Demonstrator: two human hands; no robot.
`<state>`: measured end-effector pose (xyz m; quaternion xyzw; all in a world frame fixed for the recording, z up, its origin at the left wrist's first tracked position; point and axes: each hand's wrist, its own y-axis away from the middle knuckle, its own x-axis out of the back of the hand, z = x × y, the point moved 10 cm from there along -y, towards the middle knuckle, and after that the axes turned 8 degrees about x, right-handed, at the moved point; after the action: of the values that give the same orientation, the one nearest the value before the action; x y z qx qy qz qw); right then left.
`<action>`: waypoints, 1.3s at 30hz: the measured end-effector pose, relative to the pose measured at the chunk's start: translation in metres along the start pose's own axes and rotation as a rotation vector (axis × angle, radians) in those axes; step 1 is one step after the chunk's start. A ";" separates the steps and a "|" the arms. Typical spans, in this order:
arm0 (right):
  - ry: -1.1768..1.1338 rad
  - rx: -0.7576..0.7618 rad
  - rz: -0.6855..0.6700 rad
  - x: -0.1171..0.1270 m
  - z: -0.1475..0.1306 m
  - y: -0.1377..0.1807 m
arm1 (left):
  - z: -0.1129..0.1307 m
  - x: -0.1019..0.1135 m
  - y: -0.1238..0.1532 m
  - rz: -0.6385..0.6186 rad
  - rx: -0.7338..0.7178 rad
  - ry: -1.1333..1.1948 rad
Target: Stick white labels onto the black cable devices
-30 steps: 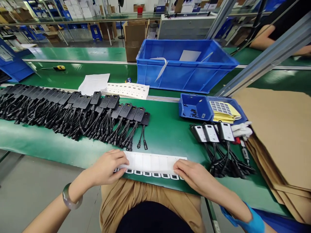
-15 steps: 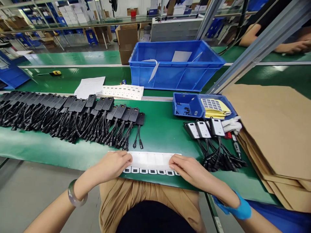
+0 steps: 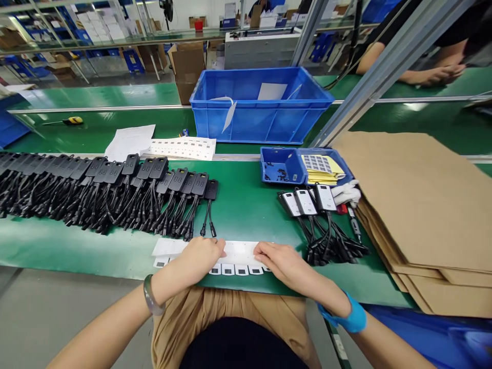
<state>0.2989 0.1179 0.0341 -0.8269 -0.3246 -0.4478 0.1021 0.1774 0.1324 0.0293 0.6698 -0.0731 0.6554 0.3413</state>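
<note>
A white strip of labels (image 3: pixel 240 251) lies along the near edge of the green bench, a row of dark-windowed stickers along its lower side. My left hand (image 3: pixel 202 259) is closed, its fingers pinching the strip left of the middle. Closer to the strip's right end, my right hand (image 3: pixel 280 262) grips it with thumb and fingers together. Beyond my left hand, black boxes with cables (image 3: pixel 179 182) lie in a long row. Up and to the right of my right hand sit several similar units with white labelled faces (image 3: pixel 306 202), their cables toward me.
A small blue parts bin (image 3: pixel 282 177) stands beside yellow-backed label sheets (image 3: pixel 323 166). Behind is a large blue crate (image 3: pixel 253 120). Brown cardboard sheets (image 3: pixel 423 205) cover the right side, near a slanting metal post (image 3: pixel 369 95). Another person's hands (image 3: pixel 434 76) rest across the bench.
My left hand has slid right along the label strip, closer to my right hand, baring the strip's left end. The whole view has shifted slightly.
</note>
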 end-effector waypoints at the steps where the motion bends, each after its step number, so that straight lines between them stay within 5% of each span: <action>1: -0.034 0.018 0.001 0.003 -0.002 0.002 | -0.001 0.000 -0.001 -0.002 0.000 0.003; 9: 0.023 -0.088 0.074 0.015 0.008 0.005 | -0.004 0.005 0.001 -0.018 0.054 0.073; 13: -0.227 -0.024 0.089 0.025 0.006 0.007 | -0.009 0.024 0.027 0.008 -0.003 0.330; 18: -0.761 -0.045 0.238 0.057 0.009 0.024 | -0.073 0.066 0.086 0.289 0.136 0.494; 23: -1.143 -0.103 0.424 0.063 0.013 0.032 | -0.130 0.055 0.115 0.339 0.312 0.983; 27: -1.119 -0.126 0.530 0.065 0.019 0.040 | -0.127 0.027 0.113 0.334 0.407 1.444; 32: -0.939 -0.076 0.578 0.076 0.020 0.055 | -0.111 -0.001 0.115 0.355 0.562 1.686; 39: -0.801 -0.089 0.786 0.089 0.043 0.078 | -0.085 0.001 0.103 0.261 0.399 1.784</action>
<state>0.4112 0.1174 0.0907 -0.9946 0.0137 -0.0403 0.0948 0.0513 0.1017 0.0598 -0.0504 0.2563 0.9625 0.0731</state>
